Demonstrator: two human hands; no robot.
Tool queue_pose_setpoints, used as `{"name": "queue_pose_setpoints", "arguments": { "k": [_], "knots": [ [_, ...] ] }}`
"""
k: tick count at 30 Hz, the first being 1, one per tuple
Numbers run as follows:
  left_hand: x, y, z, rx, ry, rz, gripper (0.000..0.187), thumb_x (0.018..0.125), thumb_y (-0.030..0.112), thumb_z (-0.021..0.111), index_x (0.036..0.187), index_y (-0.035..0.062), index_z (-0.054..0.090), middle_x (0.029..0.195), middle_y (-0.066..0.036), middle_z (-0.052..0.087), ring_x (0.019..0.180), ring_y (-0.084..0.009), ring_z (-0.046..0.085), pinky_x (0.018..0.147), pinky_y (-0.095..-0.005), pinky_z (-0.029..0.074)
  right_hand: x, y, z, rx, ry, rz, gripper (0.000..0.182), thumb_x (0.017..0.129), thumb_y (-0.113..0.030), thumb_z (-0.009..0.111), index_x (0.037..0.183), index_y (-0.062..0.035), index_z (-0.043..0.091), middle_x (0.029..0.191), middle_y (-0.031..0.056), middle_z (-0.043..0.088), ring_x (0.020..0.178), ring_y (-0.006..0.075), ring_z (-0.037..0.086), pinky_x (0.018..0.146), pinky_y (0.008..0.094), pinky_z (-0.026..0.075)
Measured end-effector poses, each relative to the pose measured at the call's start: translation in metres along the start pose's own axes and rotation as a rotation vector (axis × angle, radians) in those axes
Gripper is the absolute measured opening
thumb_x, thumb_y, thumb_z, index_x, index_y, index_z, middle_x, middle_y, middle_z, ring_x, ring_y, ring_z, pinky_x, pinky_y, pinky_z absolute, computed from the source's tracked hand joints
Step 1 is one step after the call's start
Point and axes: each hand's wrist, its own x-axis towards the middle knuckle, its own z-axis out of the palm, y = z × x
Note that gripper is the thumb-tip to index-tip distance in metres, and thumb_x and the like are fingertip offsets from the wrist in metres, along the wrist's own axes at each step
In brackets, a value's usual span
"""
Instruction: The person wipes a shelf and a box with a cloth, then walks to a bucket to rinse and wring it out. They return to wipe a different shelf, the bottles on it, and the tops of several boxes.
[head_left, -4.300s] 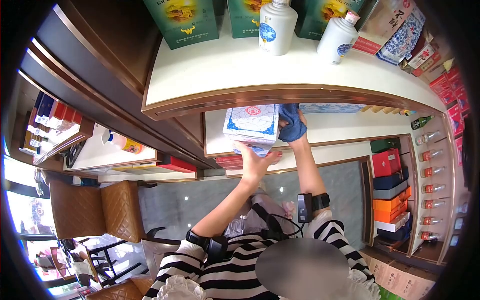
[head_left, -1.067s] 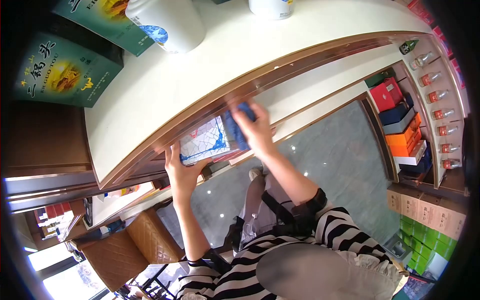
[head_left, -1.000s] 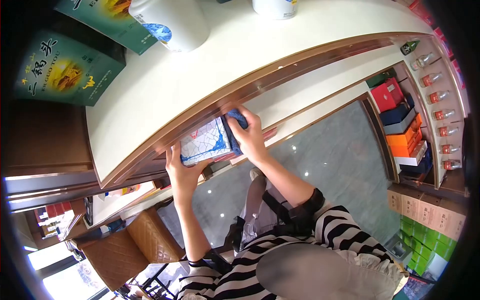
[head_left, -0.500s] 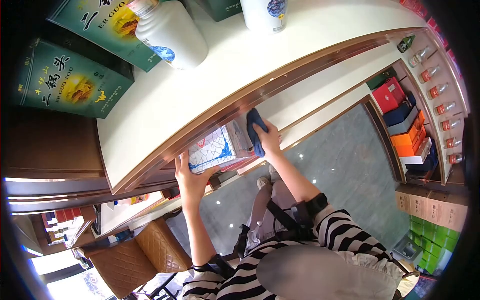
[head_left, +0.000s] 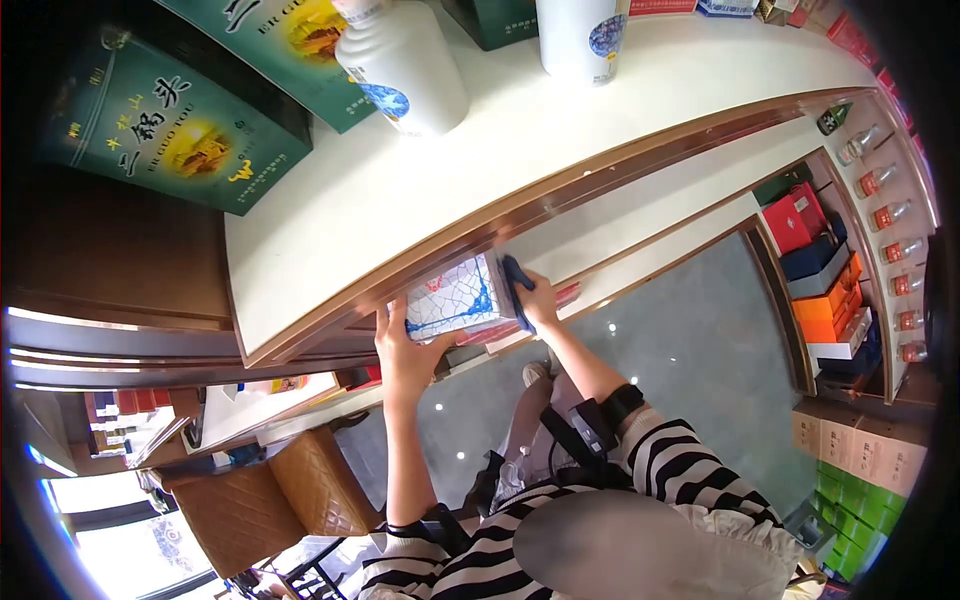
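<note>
A white box (head_left: 455, 297) with a blue crackle pattern and a red mark sits just below the brown shelf edge. My left hand (head_left: 405, 345) grips its left end, thumb along the near side and fingers toward the far side. In my right hand (head_left: 537, 302) is a bunched dark blue cloth (head_left: 517, 285), pressed against the box's right end. The shelf edge hides part of the box's far side. Beneath the box a reddish item (head_left: 485, 335) shows in part.
Above is a white shelf (head_left: 400, 200) carrying green liquor boxes (head_left: 200, 140) and white bottles (head_left: 405, 80). Small bottles (head_left: 890, 215) line a rack at right, beside coloured boxes (head_left: 825, 310). A brown chair (head_left: 240, 515) stands at lower left.
The cloth, raised beside the box's right end before, now lies flatter against that end. My left hand keeps its grip on the box. The whole view has shifted slightly.
</note>
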Motion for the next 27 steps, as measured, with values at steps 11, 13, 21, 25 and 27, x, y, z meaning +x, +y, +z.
{"name": "queue_pose_setpoints", "arguments": {
  "k": [11, 13, 21, 25, 27],
  "knots": [
    [-0.003, 0.003, -0.002, -0.038, -0.010, -0.016, 0.063, 0.044, 0.013, 0.076, 0.096, -0.0071, 0.046, 0.093, -0.022, 0.047, 0.080, -0.0333, 0.053, 0.065, -0.0356, 0.045, -0.014, -0.139, -0.022, 0.538, -0.027, -0.005, 0.014, 0.074, -0.009, 0.053, 0.083, 0.0021, 0.054, 0.068, 0.0002, 0.053, 0.061, 0.0063, 0.044, 0.057, 0.0202, 0.036],
    [-0.001, 0.003, -0.003, -0.019, -0.018, -0.030, 0.061, 0.045, 0.014, 0.076, 0.095, -0.0055, 0.046, 0.092, -0.023, 0.047, 0.080, -0.0340, 0.052, 0.065, -0.0365, 0.045, -0.021, -0.156, -0.016, 0.406, -0.081, -0.152, 0.013, 0.074, -0.008, 0.052, 0.081, 0.0025, 0.053, 0.068, 0.0001, 0.053, 0.061, 0.0066, 0.043, 0.057, 0.0213, 0.036],
    [-0.002, -0.003, -0.007, -0.057, -0.083, -0.072, 0.068, 0.045, 0.016, 0.076, 0.100, -0.0072, 0.045, 0.094, -0.022, 0.048, 0.084, -0.0320, 0.051, 0.071, -0.0354, 0.043, 0.002, -0.005, -0.001, -0.046, -0.034, -0.075, 0.022, 0.071, -0.002, 0.046, 0.092, 0.0023, 0.053, 0.073, 0.0053, 0.056, 0.061, 0.0094, 0.049, 0.057, 0.0228, 0.039],
    [-0.004, -0.007, -0.004, -0.021, -0.015, 0.000, 0.060, 0.045, 0.015, 0.076, 0.093, -0.0033, 0.046, 0.094, -0.025, 0.045, 0.081, -0.0376, 0.051, 0.065, -0.0390, 0.045, 0.008, 0.013, -0.007, -0.014, -0.093, 0.127, 0.019, 0.071, -0.002, 0.049, 0.089, 0.0029, 0.054, 0.071, 0.0058, 0.057, 0.059, 0.0103, 0.050, 0.054, 0.0237, 0.040],
    [-0.006, -0.010, -0.003, -0.006, -0.016, 0.003, 0.060, 0.045, 0.015, 0.076, 0.094, -0.0033, 0.046, 0.095, -0.025, 0.045, 0.081, -0.0378, 0.051, 0.065, -0.0391, 0.045, 0.021, 0.028, -0.011, 0.124, -0.025, 0.213, 0.018, 0.073, -0.004, 0.050, 0.089, 0.0036, 0.054, 0.072, 0.0056, 0.057, 0.060, 0.0105, 0.051, 0.055, 0.0232, 0.042]
  ]
}}
